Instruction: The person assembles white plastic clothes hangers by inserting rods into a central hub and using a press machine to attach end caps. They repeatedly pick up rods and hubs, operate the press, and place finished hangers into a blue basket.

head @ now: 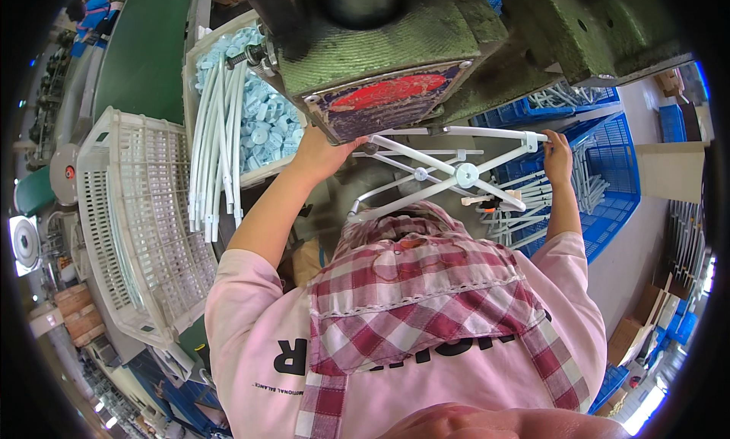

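A white folding frame of crossed metal tubes with pale blue plastic joints spans the space before my body, under a green machine head. At the right, my right hand grips the frame's upper corner beside a pale blue clip. The fingers of my left hand are at its upper left end, partly hidden behind the machine's plate. A round pale blue hub joins the crossed tubes on the near side. Left of the machine, white tubes lie across a bin of pale blue plastic parts.
A white plastic crate stands at the left, by a green surface. Blue crates with white and metal tubes stand at the right. Cardboard boxes are farther right. Another person is at the far upper left.
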`<action>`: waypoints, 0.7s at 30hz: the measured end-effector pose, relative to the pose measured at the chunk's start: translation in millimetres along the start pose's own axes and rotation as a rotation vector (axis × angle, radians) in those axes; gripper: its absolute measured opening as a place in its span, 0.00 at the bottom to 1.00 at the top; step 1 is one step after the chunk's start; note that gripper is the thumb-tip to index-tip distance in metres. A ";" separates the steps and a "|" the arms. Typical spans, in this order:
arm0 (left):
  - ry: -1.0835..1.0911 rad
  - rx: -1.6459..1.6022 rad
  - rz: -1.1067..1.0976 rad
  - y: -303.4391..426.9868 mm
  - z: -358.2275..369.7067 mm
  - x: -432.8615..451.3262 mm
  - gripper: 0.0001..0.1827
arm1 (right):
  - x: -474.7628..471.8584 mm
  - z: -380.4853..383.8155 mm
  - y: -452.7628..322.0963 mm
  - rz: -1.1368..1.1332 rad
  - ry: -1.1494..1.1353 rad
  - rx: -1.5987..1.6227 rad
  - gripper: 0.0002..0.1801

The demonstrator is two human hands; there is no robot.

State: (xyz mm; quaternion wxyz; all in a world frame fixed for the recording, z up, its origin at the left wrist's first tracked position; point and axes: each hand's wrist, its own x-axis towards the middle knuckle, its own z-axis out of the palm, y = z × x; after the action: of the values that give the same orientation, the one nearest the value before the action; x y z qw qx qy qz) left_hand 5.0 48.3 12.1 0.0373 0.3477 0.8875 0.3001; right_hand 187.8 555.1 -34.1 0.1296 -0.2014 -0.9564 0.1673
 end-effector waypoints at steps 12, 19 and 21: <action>-0.007 0.066 0.135 -32.7 26.5 1.5 0.18 | 17.5 3.0 3.2 -0.011 0.086 -0.183 0.15; 0.014 -0.004 0.157 -43.2 36.6 3.0 0.18 | 21.3 9.4 6.8 -0.019 0.119 -0.207 0.15; 0.049 -0.007 0.175 -37.5 30.1 4.3 0.18 | 18.0 14.6 12.3 -0.013 0.096 -0.189 0.15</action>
State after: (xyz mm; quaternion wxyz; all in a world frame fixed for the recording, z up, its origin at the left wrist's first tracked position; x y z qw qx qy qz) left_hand -12.3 44.6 -32.8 -0.0096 0.4164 0.8532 0.3138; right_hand 171.4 569.5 -48.7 0.1570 -0.2143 -0.9618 0.0656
